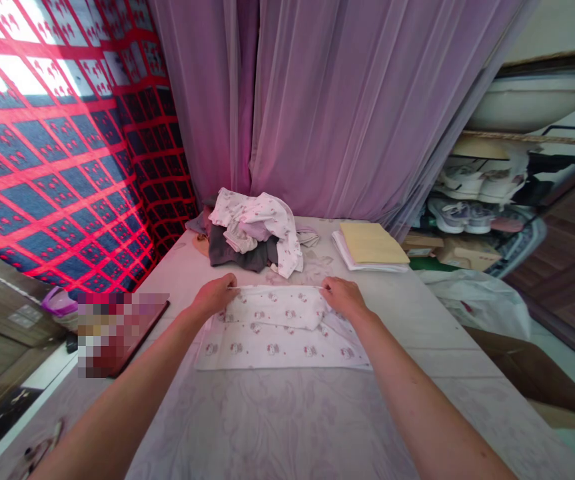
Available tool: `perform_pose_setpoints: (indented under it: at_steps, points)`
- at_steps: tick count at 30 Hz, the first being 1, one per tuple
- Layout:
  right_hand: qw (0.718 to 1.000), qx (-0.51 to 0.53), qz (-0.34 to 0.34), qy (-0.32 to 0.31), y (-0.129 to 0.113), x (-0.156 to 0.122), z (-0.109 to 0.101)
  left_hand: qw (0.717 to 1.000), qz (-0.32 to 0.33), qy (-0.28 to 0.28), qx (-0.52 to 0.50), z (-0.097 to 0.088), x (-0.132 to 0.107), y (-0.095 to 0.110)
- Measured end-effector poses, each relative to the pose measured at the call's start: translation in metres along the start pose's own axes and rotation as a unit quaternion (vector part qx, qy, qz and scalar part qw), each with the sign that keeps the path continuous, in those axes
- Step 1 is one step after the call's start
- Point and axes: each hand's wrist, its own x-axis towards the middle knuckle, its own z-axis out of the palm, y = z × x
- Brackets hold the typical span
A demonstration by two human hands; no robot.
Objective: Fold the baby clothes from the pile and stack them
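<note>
A white garment (272,340) printed with small cartoon cat figures lies partly folded on the table (277,427). Its upper layer is doubled over the lower one. At the far left corner of the fold, my left hand (217,295) pinches the cloth between thumb and fingers. My right hand (344,297) grips the far right corner in the same way. The far edge runs fairly straight between both hands. What kind of garment it is cannot be made out. Just beyond the hands sits a loose heap of clothes (244,250), white printed cloth over dark grey.
A stack of folded cloth (374,247), yellow on top, lies at the back right. Purple curtains (327,120) hang behind the table. On the right stand a shoe rack (472,213) and a cardboard box (532,367). A blurred-out reddish object (122,337) rests at the left edge.
</note>
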Motion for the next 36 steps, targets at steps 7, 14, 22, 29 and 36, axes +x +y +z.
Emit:
perform_pose_setpoints:
  at_steps: [7,14,22,29,36]
  points:
    - [0.999,0.002,0.017,0.043,-0.004,-0.006,0.011,0.998,0.01,0.028,0.048,0.0,-0.005,0.018]
    - [0.979,0.098,-0.171,0.047,-0.046,-0.015,0.017,0.973,0.226,0.034,0.01,0.031,-0.01,0.055]
    - [0.974,0.08,-0.207,-0.042,-0.057,-0.027,0.045,0.981,0.188,0.006,0.038,0.056,-0.016,0.052]
    - [0.979,0.108,-0.173,0.013,-0.029,-0.027,0.04,0.983,0.169,-0.032,0.059,0.049,-0.016,0.056]
    - [0.986,0.125,-0.035,0.104,0.026,-0.022,0.023,0.988,0.152,-0.02,0.031,0.037,-0.021,0.076]
